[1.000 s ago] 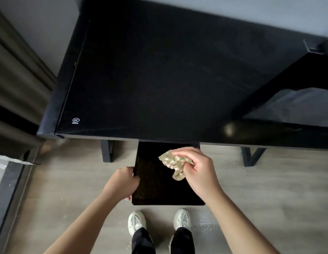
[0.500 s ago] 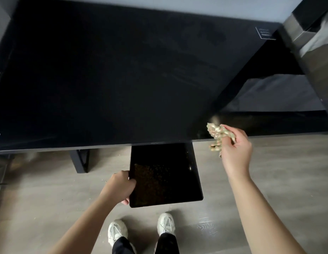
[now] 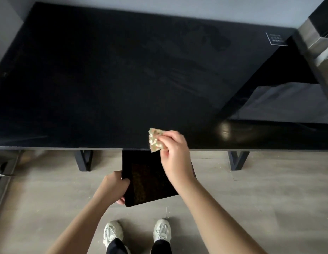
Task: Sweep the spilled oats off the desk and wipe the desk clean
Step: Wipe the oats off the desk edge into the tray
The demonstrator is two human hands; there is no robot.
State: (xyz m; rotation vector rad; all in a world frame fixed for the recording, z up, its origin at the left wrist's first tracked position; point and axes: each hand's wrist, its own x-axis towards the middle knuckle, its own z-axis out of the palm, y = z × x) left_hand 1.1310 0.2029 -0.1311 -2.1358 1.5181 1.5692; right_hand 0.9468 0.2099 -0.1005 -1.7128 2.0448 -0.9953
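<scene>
The black desk [image 3: 123, 79] fills the upper view, with faint wipe smears on its surface. My right hand [image 3: 175, 153] pinches a small crumpled, speckled beige cloth [image 3: 155, 139] at the desk's front edge. Just below that edge, my left hand [image 3: 113, 186] grips the left side of a flat black tray [image 3: 150, 178]. A patch of brownish oats [image 3: 141, 182] lies on the tray. My right forearm covers the tray's right side.
Black desk legs [image 3: 84, 160] stand on the grey wood floor on both sides of the tray. A second black surface [image 3: 269, 134] joins the desk at right. My white shoes [image 3: 113, 233] are below. A few crumbs dot the floor.
My right hand has carried the cloth from over the tray out to the right, then back left to the desk edge above the tray. The left hand keeps hold of the tray.
</scene>
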